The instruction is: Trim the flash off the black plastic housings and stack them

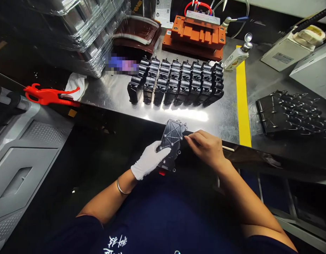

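The left hand [151,159], in white glove, is closed around the black part [171,143], before the bench [112,95]. The right hand [206,146] pinches a thin stick [227,148] beside the part.

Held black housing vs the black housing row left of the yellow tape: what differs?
Pose: the held housing shows its flat, cross-ribbed face; the housing row stands on edge, packed side by side.
Support: the held housing is gripped in the gloved left hand, just off the bench edge; the housing row sits on the metal bench.
Count: the held housing is one part; the housing row is several.
Shared: black colour.
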Available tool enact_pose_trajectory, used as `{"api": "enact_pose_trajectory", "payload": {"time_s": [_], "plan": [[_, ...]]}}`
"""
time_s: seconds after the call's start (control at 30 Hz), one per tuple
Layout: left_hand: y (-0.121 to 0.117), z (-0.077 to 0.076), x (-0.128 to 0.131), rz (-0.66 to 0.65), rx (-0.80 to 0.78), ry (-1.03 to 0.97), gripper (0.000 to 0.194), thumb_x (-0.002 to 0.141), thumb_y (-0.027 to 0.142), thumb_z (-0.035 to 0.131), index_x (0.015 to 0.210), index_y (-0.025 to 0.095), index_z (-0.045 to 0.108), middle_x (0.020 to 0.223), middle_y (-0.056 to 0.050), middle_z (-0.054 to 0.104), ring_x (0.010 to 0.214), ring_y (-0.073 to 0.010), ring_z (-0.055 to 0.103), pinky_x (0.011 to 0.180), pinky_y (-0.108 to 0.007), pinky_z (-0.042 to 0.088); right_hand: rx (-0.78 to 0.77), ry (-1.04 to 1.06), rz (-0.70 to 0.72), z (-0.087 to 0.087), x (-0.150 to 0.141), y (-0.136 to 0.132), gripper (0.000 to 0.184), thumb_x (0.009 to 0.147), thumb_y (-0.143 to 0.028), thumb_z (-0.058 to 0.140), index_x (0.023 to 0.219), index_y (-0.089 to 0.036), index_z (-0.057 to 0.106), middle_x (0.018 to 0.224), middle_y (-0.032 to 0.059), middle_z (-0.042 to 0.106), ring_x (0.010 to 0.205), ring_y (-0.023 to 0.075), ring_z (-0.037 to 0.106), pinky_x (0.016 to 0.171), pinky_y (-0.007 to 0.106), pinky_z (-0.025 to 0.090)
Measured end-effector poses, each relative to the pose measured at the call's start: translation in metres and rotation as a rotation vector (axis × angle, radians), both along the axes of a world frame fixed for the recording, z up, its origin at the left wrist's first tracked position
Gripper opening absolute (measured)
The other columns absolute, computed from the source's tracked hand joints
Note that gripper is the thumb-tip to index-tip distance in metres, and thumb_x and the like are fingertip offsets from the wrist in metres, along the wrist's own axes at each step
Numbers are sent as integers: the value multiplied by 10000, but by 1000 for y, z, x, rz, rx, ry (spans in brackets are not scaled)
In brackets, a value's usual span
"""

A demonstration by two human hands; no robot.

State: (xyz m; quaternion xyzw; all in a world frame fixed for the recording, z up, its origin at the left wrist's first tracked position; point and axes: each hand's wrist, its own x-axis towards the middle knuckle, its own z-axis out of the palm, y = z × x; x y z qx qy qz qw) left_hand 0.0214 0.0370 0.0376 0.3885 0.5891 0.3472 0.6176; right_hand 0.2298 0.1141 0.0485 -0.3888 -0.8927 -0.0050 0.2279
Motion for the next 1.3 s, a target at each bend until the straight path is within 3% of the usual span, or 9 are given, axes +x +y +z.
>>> {"api": "enact_pose_trajectory", "payload": {"time_s": [0.63,1.1,1.3], "plan": [[1,-3,0,3,7,-13,320,806,403,636,1000,147,644,939,-62,690,835,-185,635,784,-319,505,-82,108,-80,-9,1,-4,202,890,-299,589,730,-191,647,654,9,657,556,105,586,505,234,364],[-1,-5,0,7,-3,-36,351,801,416,644,1020,141,645,952,-71,697,851,-193,642,796,-327,511,-154,310,-92,-19,2,-12,141,863,-247,624,735,-189,632,638,11,644,555,113,580,536,232,420],[0,-3,1,13,-1,3,342,804,407,638,1021,143,649,961,-67,692,865,-196,638,802,-328,508,-115,207,-128,-16,1,-12,188,873,-285,609,711,-192,634,630,19,657,554,125,590,525,247,405]]}}
